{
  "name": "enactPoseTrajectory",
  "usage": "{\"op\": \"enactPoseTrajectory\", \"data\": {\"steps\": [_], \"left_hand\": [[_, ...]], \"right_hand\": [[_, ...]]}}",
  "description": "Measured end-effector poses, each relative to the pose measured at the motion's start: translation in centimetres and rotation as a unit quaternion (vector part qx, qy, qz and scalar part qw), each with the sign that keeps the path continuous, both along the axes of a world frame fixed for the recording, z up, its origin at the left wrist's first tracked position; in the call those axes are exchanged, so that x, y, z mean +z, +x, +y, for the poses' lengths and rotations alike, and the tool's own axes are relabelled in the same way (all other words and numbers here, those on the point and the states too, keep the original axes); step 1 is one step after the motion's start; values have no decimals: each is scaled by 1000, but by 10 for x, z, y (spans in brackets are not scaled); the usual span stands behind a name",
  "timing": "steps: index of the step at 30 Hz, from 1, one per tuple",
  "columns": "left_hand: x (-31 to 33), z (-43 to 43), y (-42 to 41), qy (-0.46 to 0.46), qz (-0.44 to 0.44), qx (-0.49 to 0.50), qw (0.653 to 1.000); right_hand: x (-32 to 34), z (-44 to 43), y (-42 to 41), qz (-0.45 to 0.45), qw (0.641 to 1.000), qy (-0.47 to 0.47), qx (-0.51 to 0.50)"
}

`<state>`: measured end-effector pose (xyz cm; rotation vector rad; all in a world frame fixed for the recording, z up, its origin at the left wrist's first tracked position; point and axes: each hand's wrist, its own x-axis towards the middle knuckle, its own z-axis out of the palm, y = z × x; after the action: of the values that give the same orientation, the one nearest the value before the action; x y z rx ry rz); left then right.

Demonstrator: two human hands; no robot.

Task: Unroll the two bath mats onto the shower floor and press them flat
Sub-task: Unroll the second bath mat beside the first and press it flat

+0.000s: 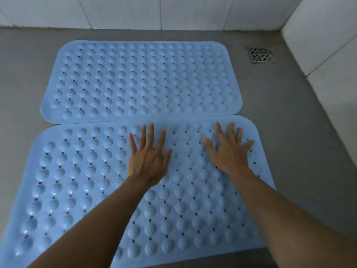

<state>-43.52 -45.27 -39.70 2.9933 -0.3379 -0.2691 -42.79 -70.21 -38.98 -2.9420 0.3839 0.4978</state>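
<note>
Blue bumpy perforated mats (143, 78), unrolled

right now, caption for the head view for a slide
Both hands press the near blue mat flat beside the far mat.

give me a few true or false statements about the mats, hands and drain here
1. Both hands lie flat on the near mat. True: left hand, right hand.
2. The far mat is rolled up. False: it lies unrolled.
3. The drain is covered by a mat. False: it sits bare on the floor, right of the far mat.
4. The near mat's far edge overlaps the far mat. True.
5. One hand grips a mat corner. False: fingers are spread open.
</note>
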Motion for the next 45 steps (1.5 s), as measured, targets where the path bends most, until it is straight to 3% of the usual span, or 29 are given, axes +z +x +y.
{"op": "enactPoseTrajectory", "data": {"steps": [3, 9, 37, 43, 45], "left_hand": [[-4, -47, 11, -9, 17, -22, 1000], [-18, -70, 23, 16, 38, -3, 999], [-17, -70, 26, 15, 46, 9, 999], [-1, -63, 32, -15, 120, -12, 993], [7, -51, 24, -49, 104, -11, 993]], "right_hand": [[-7, -26, 0, 25, 1000, -7, 11], [-23, -31, 6, -45, 995, -16, 90], [-17, -41, 15, 13, 994, 50, 92], [-5, -18, 5, 41, 997, 30, 65], [2, 4, -7, 33, 996, 53, 61]]}}
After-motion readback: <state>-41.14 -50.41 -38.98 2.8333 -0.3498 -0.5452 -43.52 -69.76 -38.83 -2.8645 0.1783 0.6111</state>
